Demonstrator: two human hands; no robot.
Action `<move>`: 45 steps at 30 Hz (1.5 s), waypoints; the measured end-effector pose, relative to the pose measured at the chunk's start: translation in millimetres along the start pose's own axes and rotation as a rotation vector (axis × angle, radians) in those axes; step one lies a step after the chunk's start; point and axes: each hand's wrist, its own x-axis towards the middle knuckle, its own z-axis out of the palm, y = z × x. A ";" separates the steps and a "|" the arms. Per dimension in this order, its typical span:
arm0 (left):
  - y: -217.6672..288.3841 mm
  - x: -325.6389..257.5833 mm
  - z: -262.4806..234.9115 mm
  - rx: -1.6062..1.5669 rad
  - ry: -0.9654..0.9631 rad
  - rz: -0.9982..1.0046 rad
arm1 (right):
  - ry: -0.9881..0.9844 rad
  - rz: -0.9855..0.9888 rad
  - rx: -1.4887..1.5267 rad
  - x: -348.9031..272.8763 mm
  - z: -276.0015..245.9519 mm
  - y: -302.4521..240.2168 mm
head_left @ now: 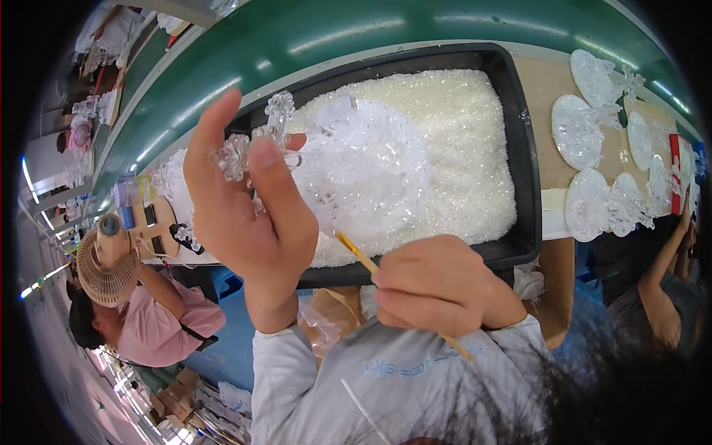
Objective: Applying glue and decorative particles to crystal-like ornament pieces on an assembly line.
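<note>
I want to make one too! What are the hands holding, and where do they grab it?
Left hand pinches a clear ornament by its snowflake end. Right hand holds a thin stick near its middle.

Single head view, worn on my head, facing steeply down and forward at my own hands, very near. Fisheye bends the black tray and green conveyor belt toward the rim. No second view to overlap.
</note>
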 end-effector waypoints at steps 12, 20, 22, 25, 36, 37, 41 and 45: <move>-2.2 -13.5 -14.2 -0.201 -0.087 0.230 | 0.155 0.372 0.066 38.4 -39.5 -16.1; -5.1 -16.8 -25.3 -0.071 -0.121 0.280 | 0.032 0.260 0.023 30.2 -26.3 -0.5; -6.1 -17.1 -28.9 -0.033 -0.125 0.279 | 0.039 0.247 -0.016 28.9 -25.0 0.9; -5.7 -12.5 -29.2 0.008 -0.153 0.344 | 0.054 0.247 0.020 32.1 -29.7 -3.7; -5.0 -17.6 -25.5 -0.021 -0.105 0.344 | 0.004 0.216 0.000 26.9 -27.3 -3.0; -4.1 -17.0 -25.9 -0.022 -0.104 0.347 | -0.024 0.202 0.002 26.6 -27.4 -2.3; -0.9 -19.1 -21.5 -0.009 -0.089 0.337 | 0.034 0.106 -0.024 21.5 -23.4 1.8; 1.9 -19.1 -26.1 0.003 -0.100 0.307 | 0.028 0.022 -0.056 23.2 -19.1 3.1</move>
